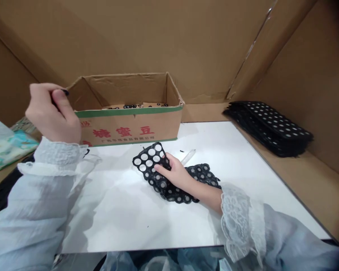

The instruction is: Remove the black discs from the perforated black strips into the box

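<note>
A stack of black perforated sheets (271, 126) lies right; perhaps a tissue packet (5, 145) left.

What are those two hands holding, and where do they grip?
Right hand presses on the middle of a black perforated rubber sheet. Left hand pinches something small and dark at its fingertips; too small to identify.
</note>
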Action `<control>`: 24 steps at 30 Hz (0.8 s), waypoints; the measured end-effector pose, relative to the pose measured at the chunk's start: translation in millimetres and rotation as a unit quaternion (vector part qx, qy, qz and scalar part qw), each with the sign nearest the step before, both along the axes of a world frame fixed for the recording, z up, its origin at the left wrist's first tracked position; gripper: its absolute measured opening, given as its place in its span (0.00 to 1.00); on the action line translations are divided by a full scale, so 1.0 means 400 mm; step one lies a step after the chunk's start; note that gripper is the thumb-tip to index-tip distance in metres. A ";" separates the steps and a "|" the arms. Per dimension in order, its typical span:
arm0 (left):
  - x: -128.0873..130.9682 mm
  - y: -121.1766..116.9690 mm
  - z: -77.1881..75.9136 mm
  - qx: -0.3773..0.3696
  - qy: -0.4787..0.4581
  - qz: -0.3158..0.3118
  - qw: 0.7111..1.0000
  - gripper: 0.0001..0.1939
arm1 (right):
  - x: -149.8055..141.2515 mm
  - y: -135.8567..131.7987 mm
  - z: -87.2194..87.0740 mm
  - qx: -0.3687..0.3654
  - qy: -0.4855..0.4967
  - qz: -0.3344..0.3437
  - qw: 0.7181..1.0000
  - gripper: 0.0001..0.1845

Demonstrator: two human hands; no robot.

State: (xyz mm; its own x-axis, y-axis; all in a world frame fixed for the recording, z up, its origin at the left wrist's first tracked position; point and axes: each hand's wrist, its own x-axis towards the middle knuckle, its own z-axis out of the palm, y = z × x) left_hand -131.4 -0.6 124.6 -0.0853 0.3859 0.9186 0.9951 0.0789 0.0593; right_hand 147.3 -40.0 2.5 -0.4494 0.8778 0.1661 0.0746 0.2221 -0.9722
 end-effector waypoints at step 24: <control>0.290 -0.129 -0.226 -0.427 0.055 -0.336 0.838 0.17 | 0.010 0.009 0.011 -0.043 0.095 0.020 0.994 0.10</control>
